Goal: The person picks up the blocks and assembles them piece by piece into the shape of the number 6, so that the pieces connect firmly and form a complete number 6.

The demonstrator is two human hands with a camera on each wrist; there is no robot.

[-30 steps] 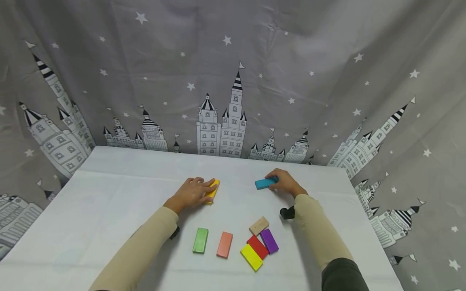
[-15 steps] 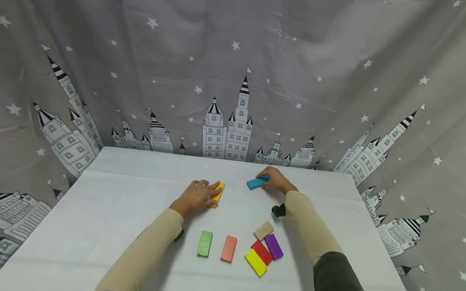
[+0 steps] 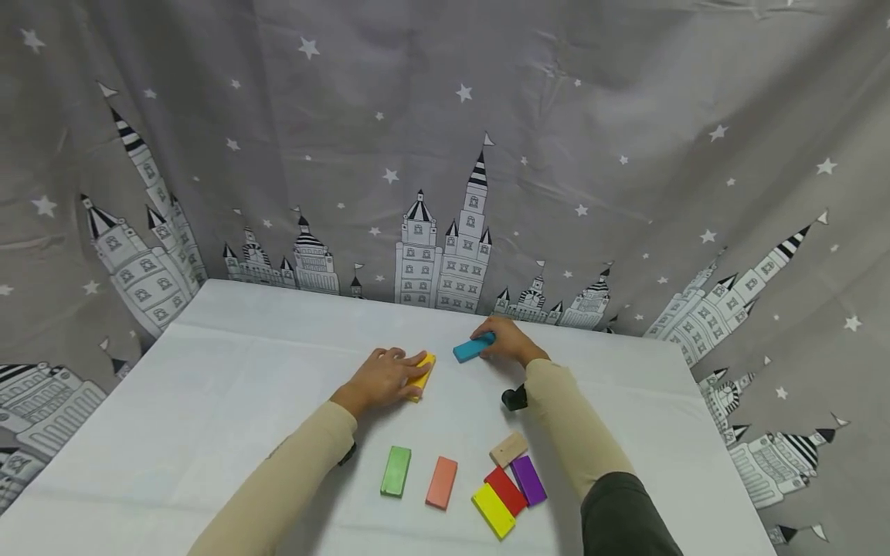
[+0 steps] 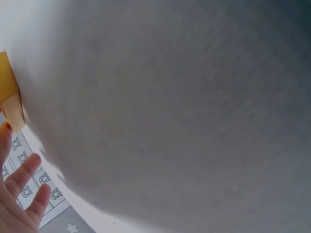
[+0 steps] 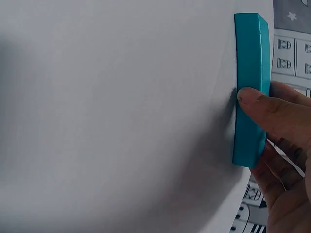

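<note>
My left hand holds an amber-yellow wooden block, thumb at its near end and a fingertip toward the far end. In the left wrist view only part of that block shows at the left edge, with other fingers spread away from it. To the right, my right hand pinches a blue block by its right end, low over the white table. The right wrist view shows the thumb across one long side of this blue block, with fingers behind it. A short gap separates the two blocks.
Nearer me on the white table lie a green block and a salmon block. Right of them, a natural wood block, purple block, red block and bright yellow block sit clustered. A grey castle-print curtain hangs behind.
My right hand has brought the blue block leftward, closer to the amber-yellow one. The left hand keeps its hold on the amber-yellow block. The head view has shifted slightly.
</note>
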